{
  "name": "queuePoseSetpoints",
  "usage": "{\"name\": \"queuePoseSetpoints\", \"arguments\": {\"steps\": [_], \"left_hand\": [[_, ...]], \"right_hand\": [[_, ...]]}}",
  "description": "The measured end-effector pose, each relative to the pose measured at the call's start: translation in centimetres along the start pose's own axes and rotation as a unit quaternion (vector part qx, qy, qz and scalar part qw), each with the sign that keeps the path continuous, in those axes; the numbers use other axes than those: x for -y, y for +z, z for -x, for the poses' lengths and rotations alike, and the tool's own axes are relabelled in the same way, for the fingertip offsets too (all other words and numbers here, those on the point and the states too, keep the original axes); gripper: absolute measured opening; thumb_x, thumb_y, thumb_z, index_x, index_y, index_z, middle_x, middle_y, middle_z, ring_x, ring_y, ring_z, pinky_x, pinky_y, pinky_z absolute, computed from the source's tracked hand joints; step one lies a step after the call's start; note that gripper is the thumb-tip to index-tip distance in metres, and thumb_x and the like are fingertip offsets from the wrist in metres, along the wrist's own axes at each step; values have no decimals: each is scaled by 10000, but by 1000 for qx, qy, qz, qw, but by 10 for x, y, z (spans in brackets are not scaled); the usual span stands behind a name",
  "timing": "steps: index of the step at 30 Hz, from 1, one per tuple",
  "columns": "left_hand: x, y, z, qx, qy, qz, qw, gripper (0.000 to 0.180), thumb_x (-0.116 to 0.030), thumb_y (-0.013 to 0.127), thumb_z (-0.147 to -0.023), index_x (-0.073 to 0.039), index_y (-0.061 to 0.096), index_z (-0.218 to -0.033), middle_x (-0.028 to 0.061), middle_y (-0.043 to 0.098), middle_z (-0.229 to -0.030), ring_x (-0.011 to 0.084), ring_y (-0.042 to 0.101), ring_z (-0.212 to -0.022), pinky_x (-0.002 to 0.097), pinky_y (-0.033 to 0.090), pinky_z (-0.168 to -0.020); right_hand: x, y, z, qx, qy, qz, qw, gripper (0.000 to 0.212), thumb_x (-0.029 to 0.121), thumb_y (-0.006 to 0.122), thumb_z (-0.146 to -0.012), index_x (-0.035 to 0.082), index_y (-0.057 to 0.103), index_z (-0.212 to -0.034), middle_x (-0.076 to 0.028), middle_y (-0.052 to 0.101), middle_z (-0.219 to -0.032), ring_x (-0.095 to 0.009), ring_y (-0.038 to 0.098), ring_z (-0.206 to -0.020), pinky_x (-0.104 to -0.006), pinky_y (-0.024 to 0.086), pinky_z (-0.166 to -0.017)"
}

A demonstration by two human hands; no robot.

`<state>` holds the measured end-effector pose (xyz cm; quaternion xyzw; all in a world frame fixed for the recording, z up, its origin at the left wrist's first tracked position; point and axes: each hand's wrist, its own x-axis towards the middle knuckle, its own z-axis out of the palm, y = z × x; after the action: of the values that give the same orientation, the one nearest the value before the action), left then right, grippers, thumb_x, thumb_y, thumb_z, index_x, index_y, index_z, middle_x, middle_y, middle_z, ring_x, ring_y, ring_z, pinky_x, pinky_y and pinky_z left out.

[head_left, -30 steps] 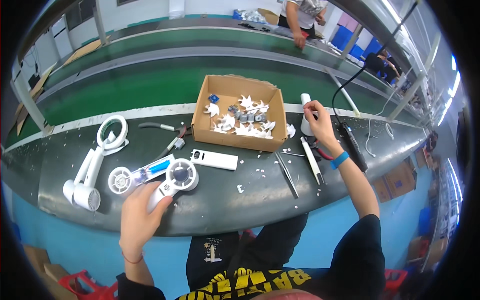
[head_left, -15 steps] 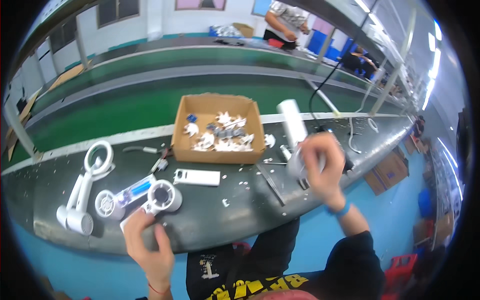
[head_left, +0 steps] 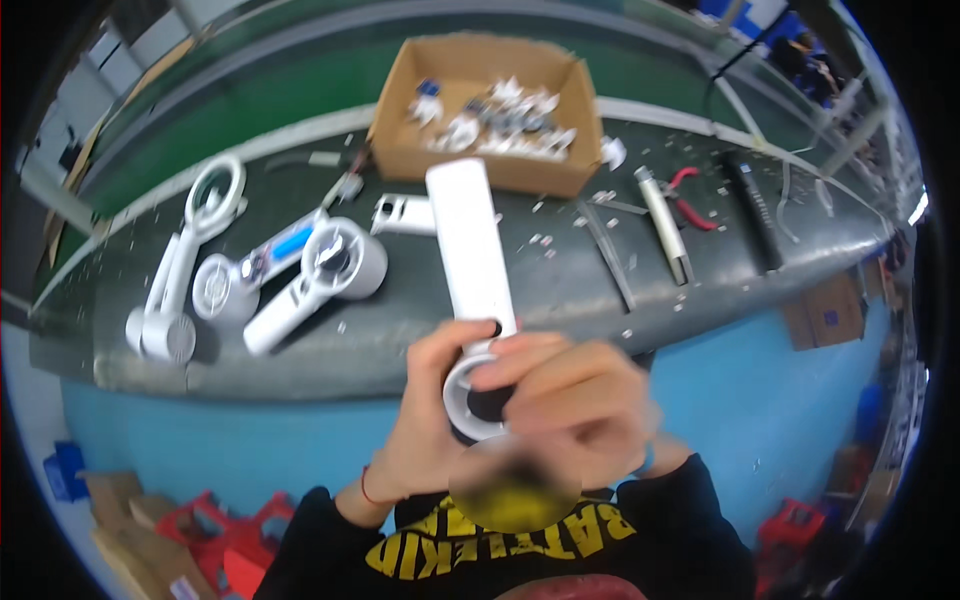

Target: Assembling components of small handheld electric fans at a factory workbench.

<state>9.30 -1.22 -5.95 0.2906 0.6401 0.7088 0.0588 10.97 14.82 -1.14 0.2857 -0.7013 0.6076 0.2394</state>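
In front of my body I hold a white handheld fan (head_left: pixel 470 240), its long handle pointing away over the bench. My left hand (head_left: pixel 425 425) wraps the left side of its round head, thumb near the neck. Fingers of my right hand (head_left: pixel 585 400) are bent over the right rim of the head, partly blurred. Dark material shows inside the round opening; I cannot make out whether it is a separate part. On the bench to the left lie another white fan (head_left: pixel 362 270), an opened fan with a blue cell (head_left: pixel 215 290), and a folded white fan with a ring (head_left: pixel 172 285).
A cardboard box (head_left: pixel 480 172) of white fan blades and small parts stands behind. A white cover (head_left: pixel 404 214) lies before it. To the right are tweezers (head_left: pixel 610 258), a white pen-shaped tool (head_left: pixel 660 218), red-handled pliers (head_left: pixel 690 208) and a black bar (head_left: pixel 752 212). Small scraps litter the bench.
My left hand has left the fan lying on the left and come to the held fan's head. My right hand has brought that fan from the right to my middle. The view has tilted down.
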Motion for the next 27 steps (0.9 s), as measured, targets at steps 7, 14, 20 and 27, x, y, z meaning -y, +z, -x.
{"name": "queuePoseSetpoints", "arguments": {"steps": [7,14,20,27], "left_hand": [[-12,-65,20,41,-106,-10,993,846,49,694,-623,-37,217,-1317,161,480,-1188,231,565,-1123,335,444,-960],[-14,-100,0,165,-150,-8,975,702,65,634,-612,-35,353,-1248,86,520,-1127,160,547,-1110,289,403,-968],[-12,-119,5,212,-129,78,966,694,69,642,-614,-40,365,-1241,84,506,-1142,159,529,-1131,277,381,-997],[-24,-123,-12,237,-136,-81,958,663,7,601,-558,-7,397,-1189,285,406,-1397,300,475,-1245,398,339,-1059]], "right_hand": [[-33,-36,5,-46,176,327,927,153,-45,741,-762,28,715,-893,-90,714,-883,-134,650,-745,-244,484,-609],[-48,-37,23,39,198,259,945,161,-117,662,-772,-13,656,-895,-105,679,-956,-176,623,-847,-255,480,-730],[-55,-37,20,123,112,359,918,181,-119,658,-756,-10,661,-901,-121,682,-969,-263,634,-956,-322,495,-832],[-55,-32,14,126,119,430,886,141,-36,647,-803,32,682,-922,-101,678,-1106,-300,563,-1137,-390,434,-974]]}}
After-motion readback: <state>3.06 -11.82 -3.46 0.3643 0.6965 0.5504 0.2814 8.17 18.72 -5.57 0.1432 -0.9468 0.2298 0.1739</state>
